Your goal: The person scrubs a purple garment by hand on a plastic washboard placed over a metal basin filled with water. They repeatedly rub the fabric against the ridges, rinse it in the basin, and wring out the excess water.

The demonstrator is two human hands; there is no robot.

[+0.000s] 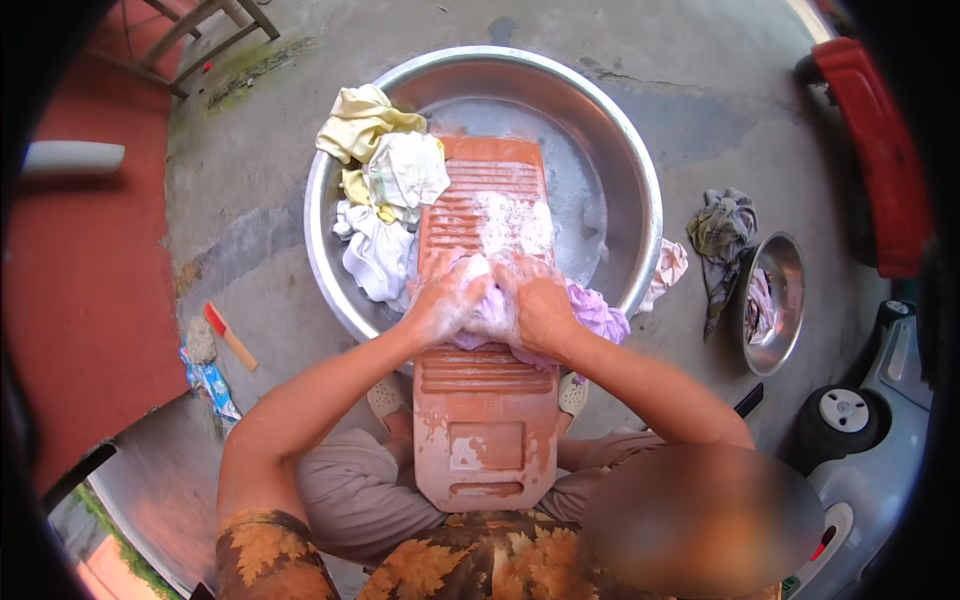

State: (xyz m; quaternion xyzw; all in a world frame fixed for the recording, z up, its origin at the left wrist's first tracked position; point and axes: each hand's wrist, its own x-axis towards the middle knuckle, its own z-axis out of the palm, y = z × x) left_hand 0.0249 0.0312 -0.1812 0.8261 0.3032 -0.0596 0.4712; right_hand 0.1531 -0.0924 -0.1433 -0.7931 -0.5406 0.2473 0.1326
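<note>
A reddish-brown ridged washboard leans from my lap into a large round metal basin with sudsy water at its bottom. Both hands are on the washboard, wet with foam. My left hand and my right hand are closed close together on a soapy lilac cloth, whose end spreads right to the basin's rim. White suds lie on the ridges just beyond my hands. On the basin's left side are a pale yellow cloth, a white cloth and another white garment.
Right of the basin are a pale pink cloth, a dark greyish cloth and a small metal bowl holding cloth. A brush lies on the left floor beside a blue packet. A wheeled toy vehicle stands at right.
</note>
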